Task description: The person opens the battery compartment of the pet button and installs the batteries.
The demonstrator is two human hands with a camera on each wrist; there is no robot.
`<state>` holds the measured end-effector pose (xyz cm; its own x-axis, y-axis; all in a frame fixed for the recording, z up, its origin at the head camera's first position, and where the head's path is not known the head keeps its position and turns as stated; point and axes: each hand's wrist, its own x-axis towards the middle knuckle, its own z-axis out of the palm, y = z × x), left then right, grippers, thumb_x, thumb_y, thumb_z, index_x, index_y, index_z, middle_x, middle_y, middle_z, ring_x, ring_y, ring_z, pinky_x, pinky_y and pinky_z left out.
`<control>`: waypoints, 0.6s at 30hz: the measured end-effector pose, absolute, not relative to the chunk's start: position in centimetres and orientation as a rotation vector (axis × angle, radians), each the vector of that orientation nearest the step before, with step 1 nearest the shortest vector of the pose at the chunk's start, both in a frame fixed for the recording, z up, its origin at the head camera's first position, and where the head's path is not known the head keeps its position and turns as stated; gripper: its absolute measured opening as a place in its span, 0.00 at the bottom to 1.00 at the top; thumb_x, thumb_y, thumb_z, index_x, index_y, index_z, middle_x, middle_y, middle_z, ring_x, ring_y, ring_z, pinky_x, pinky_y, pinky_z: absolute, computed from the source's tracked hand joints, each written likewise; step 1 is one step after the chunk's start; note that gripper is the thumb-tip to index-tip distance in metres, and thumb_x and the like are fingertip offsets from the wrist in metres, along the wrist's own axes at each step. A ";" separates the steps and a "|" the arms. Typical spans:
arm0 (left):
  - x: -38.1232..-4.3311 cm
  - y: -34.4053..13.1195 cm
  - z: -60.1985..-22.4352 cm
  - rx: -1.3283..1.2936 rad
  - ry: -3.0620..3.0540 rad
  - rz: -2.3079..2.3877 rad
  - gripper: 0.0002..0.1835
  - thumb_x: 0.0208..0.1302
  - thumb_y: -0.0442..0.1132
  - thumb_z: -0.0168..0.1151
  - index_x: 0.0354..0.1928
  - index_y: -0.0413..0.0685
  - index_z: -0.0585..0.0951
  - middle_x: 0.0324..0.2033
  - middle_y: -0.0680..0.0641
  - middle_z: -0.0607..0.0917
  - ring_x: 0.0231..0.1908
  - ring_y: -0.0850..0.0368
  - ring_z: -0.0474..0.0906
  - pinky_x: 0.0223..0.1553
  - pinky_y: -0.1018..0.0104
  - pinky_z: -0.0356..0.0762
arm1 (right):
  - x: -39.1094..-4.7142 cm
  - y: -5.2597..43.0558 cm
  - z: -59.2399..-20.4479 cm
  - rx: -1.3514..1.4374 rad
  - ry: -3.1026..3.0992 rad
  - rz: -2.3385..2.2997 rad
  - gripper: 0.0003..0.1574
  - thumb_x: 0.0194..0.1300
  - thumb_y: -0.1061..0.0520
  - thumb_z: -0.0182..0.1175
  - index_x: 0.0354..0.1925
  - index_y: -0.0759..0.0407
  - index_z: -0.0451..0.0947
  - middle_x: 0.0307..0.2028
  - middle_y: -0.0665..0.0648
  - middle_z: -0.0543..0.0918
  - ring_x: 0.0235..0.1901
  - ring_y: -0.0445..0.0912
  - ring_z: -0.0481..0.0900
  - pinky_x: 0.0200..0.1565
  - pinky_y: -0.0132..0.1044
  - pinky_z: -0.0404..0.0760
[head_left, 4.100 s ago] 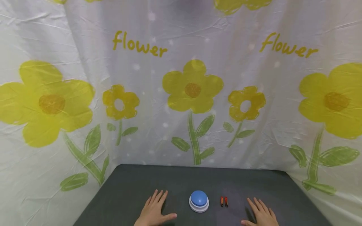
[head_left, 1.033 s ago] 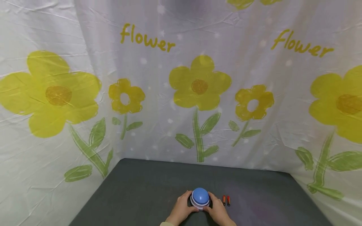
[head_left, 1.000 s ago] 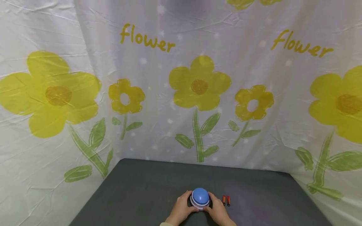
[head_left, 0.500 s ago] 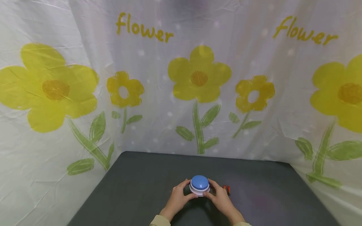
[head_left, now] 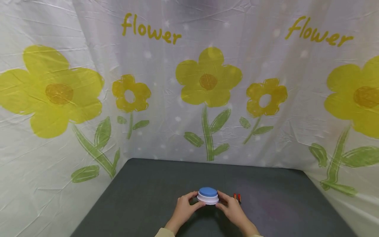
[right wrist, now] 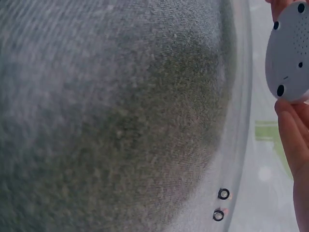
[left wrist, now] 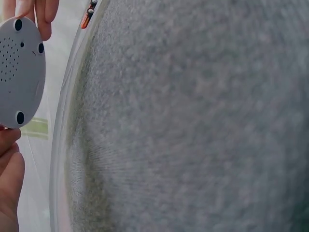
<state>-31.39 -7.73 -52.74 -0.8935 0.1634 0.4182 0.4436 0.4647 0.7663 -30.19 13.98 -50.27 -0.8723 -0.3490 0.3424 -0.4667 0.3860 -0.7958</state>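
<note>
Between both hands is a round push-button buzzer [head_left: 208, 199] with a blue domed top and a white base. My left hand [head_left: 183, 209] holds its left side, fingers at the rim and thumb at the near edge. The right hand [head_left: 234, 210] grips the opposite side the same way. The buzzer is up off the table and tilted, its near side showing. Both wrist views look at the white underside [left wrist: 24, 77] from below, with small speaker holes and dark round feet.
Two red and black batteries [head_left: 239, 198] lie side by side on the dark table [head_left: 160, 177], just beyond the right hand's fingers. A white curtain [head_left: 165, 138] printed with yellow flowers surrounds the table's back and sides.
Earlier the hands were spread apart, with the buzzer on the table. They then took hold of it from both sides and lifted it. Since half a second ago it has tilted further.
</note>
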 end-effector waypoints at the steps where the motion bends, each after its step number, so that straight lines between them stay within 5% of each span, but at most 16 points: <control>1: -31.3 -7.7 -52.8 -0.515 -2.434 -1.396 0.31 0.51 0.57 0.67 0.49 0.39 0.81 0.45 0.43 0.83 0.45 0.47 0.79 0.43 0.53 0.78 | -30.2 14.0 -50.4 0.744 -2.512 1.506 0.32 0.59 0.63 0.62 0.56 0.81 0.65 0.48 0.75 0.75 0.44 0.61 0.78 0.42 0.39 0.80; 9: -30.5 -7.0 -52.7 -0.497 -2.435 -1.339 0.35 0.61 0.58 0.57 0.56 0.31 0.74 0.53 0.35 0.76 0.54 0.43 0.72 0.52 0.46 0.69 | -30.2 13.7 -50.4 0.669 -2.508 1.477 0.31 0.61 0.56 0.61 0.54 0.79 0.69 0.45 0.71 0.79 0.40 0.55 0.81 0.38 0.37 0.81; 18: -30.2 -6.4 -52.1 -0.588 -2.441 -1.371 0.45 0.51 0.45 0.70 0.66 0.32 0.60 0.63 0.34 0.62 0.63 0.40 0.57 0.57 0.43 0.61 | -30.2 13.1 -49.6 0.498 -2.497 1.367 0.26 0.65 0.53 0.58 0.52 0.73 0.74 0.40 0.64 0.82 0.35 0.49 0.82 0.34 0.37 0.82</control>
